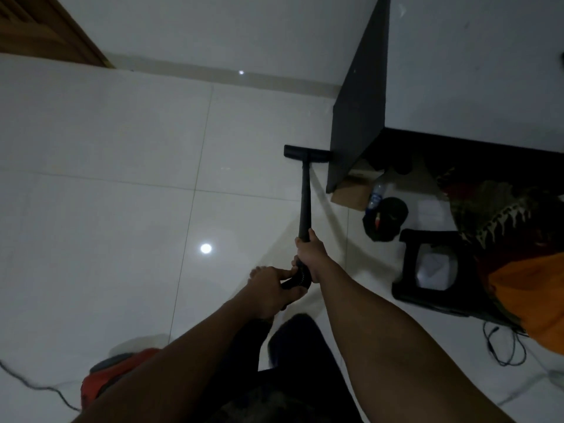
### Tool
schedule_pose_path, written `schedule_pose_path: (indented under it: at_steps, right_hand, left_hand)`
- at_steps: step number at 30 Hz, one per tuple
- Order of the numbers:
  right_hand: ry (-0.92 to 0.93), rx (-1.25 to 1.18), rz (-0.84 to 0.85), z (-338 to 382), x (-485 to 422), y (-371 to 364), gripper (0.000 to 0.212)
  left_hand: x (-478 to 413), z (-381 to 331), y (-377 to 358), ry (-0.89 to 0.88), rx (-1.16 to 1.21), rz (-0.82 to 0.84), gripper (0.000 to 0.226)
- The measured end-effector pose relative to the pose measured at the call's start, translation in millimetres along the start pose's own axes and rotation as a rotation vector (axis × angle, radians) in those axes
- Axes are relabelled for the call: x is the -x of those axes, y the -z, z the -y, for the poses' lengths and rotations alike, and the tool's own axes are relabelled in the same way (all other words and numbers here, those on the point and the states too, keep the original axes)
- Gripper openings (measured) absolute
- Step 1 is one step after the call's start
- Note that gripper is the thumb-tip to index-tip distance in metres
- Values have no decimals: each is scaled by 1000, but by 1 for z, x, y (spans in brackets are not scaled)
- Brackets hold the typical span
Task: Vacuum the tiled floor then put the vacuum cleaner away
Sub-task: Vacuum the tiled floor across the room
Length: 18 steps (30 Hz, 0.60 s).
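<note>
Vacuuming is seemingly going on: the right hand is gripping the black wand, the left hand is holding the hose below it, and the floor head is resting on the tiled floor beside the desk panel (red vacuum body not yet stowed)

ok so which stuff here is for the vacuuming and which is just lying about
For the job: wand in the right hand, hose in the left hand, floor head, red vacuum body, tiled floor.
Lying about: bottle, stool, cardboard, cable, patterned cloth, desk.
</note>
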State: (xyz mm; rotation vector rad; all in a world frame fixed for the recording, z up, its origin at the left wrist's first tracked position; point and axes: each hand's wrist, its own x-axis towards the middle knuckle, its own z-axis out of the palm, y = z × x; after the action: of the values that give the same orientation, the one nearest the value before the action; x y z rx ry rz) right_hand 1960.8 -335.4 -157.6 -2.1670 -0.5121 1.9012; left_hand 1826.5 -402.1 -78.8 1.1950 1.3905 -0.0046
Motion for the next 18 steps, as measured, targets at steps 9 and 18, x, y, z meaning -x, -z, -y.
schedule_pose_path:
  at_steps: [9,18]
  right_hand:
    - [17,20,-12,100,-48,2,62]
    - [22,57,-35,195,-106,21,62]
  left_hand:
    - [-73,-46,71,9,66,24,38]
    - [-149,-104,123,17,83,6,49]
